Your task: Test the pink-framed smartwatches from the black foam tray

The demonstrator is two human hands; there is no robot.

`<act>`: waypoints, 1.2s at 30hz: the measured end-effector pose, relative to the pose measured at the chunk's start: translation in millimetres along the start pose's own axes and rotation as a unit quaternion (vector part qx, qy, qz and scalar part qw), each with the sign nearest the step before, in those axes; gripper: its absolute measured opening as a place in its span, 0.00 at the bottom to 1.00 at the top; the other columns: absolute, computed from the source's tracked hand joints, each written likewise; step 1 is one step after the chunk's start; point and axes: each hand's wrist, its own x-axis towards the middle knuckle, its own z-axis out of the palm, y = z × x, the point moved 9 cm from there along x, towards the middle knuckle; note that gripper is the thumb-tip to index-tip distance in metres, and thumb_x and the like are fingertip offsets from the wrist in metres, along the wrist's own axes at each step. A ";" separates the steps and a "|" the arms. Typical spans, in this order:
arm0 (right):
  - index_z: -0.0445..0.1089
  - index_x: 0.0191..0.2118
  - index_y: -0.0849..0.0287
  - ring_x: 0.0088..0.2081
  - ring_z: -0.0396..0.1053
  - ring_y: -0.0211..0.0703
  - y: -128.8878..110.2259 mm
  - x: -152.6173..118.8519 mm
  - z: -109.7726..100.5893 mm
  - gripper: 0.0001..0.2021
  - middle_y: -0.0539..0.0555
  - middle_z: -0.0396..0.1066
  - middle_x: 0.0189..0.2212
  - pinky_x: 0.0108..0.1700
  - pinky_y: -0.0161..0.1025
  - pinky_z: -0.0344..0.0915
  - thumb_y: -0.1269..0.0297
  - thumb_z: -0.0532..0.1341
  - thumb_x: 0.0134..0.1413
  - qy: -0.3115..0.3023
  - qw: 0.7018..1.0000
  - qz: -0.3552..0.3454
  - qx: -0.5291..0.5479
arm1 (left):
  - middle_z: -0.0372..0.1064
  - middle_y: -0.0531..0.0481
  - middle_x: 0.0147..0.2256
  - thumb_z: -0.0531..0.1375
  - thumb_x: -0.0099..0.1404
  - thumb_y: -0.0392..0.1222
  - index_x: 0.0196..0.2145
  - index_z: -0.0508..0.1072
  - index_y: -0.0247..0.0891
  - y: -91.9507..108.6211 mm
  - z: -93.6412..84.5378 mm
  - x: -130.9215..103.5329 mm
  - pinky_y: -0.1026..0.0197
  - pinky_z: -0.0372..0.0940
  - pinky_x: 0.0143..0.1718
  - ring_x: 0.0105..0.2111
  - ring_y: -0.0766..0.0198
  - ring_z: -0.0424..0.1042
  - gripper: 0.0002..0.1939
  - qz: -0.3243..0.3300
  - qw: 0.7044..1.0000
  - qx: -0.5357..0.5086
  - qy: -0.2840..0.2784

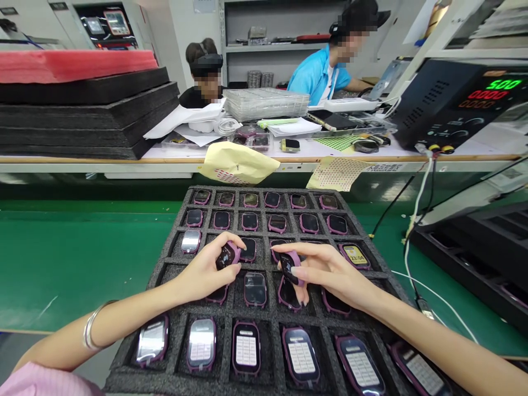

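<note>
A black foam tray (167, 250) with square pockets lies before me, holding rows of purple-framed smartwatch bodies without straps. My left hand (214, 264) grips one smartwatch (226, 256) between thumb and fingers over the tray's middle. Pinched in my right hand (317, 269) is a second smartwatch (287, 267), tilted so its lit screen faces left. Beyond my right hand, a pocketed watch (355, 255) shows a yellow face reading 23:04. Several watches in the nearest row, such as this one (246, 347), display white grids. My hands and forearms hide some pockets.
Stacked black foam trays (82, 118) under a pink sheet stand at the back left. A power supply (462, 107) sits on the right of the shelf, its cables hanging down. More black trays (474, 258) lie at right. Two people (317, 71) are behind the bench.
</note>
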 end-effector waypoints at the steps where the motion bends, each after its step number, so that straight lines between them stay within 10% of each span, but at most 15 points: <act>1: 0.69 0.55 0.64 0.21 0.74 0.41 -0.3 -0.2 -0.3 0.24 0.52 0.74 0.25 0.25 0.37 0.72 0.59 0.68 0.54 0.001 1.000 -0.002 0.002 | 0.61 0.54 0.35 0.57 0.60 0.34 0.44 0.65 0.40 0.1 -0.3 0.0 0.64 0.61 0.30 0.25 0.69 0.62 0.13 -0.001 1.000 -0.004 0.002; 29: 0.67 0.55 0.65 0.23 0.75 0.42 -7.8 -4.5 0.0 0.22 0.54 0.75 0.25 0.27 0.36 0.72 0.62 0.66 0.57 -0.016 1.000 -0.023 0.005 | 0.58 0.58 0.29 0.57 0.62 0.33 0.41 0.63 0.40 6.5 -5.4 -4.1 0.69 0.57 0.21 0.19 0.74 0.60 0.10 0.004 1.000 -0.010 0.013; 36: 0.62 0.59 0.64 0.25 0.76 0.42 -3.2 -1.1 5.0 0.25 0.59 0.76 0.35 0.27 0.36 0.73 0.60 0.64 0.58 -0.016 0.999 0.001 0.034 | 0.67 0.53 0.29 0.63 0.55 0.39 0.49 0.61 0.38 -8.1 24.7 -1.2 0.62 0.64 0.29 0.26 0.64 0.69 0.24 -0.120 0.957 -0.249 -0.091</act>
